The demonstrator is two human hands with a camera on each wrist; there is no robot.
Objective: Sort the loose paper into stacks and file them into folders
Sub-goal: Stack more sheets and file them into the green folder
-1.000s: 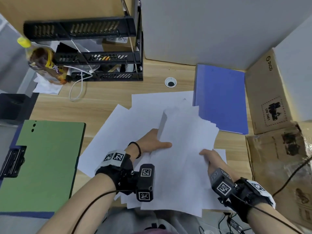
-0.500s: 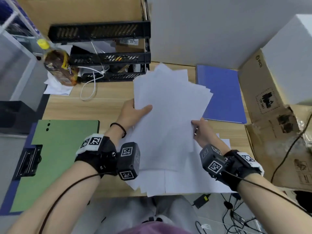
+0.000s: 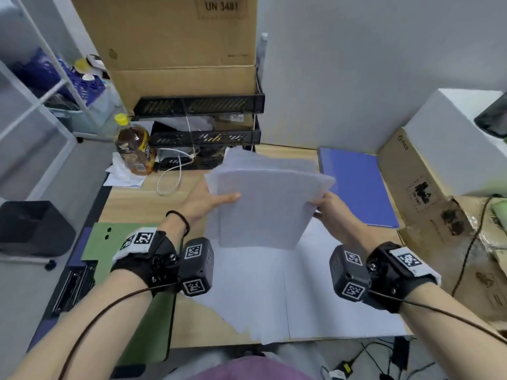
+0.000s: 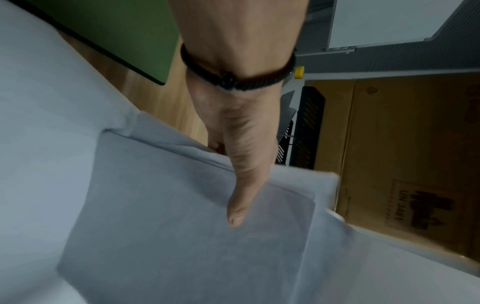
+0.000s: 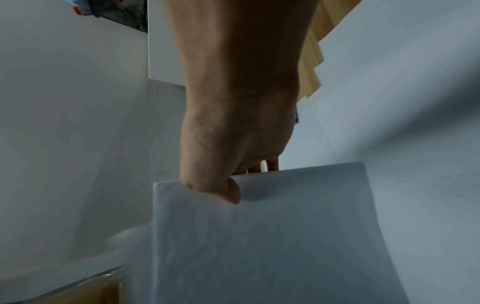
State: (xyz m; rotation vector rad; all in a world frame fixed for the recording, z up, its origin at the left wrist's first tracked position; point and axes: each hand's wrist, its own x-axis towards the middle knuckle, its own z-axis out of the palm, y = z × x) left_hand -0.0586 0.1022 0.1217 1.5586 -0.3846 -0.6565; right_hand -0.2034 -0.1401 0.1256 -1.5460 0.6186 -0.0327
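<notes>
Both hands hold a stack of white paper upright above the desk, its lower edge over the loose sheets lying flat near the front. My left hand grips the stack's left edge, thumb laid across the front, fingers hidden behind. My right hand pinches the right edge, thumb on the front. A blue folder lies at the right rear. A green folder with a black clip lies at the left front.
A black stacked paper tray stands at the back, a brown drink bottle and white cable beside it. Cardboard boxes line the right side. A tall box rises behind the tray.
Both hands lifted the gathered sheets off the desk and tipped them upright. The sheets, fanned out before, now sit closer together as one stack. The head view has tilted upward.
</notes>
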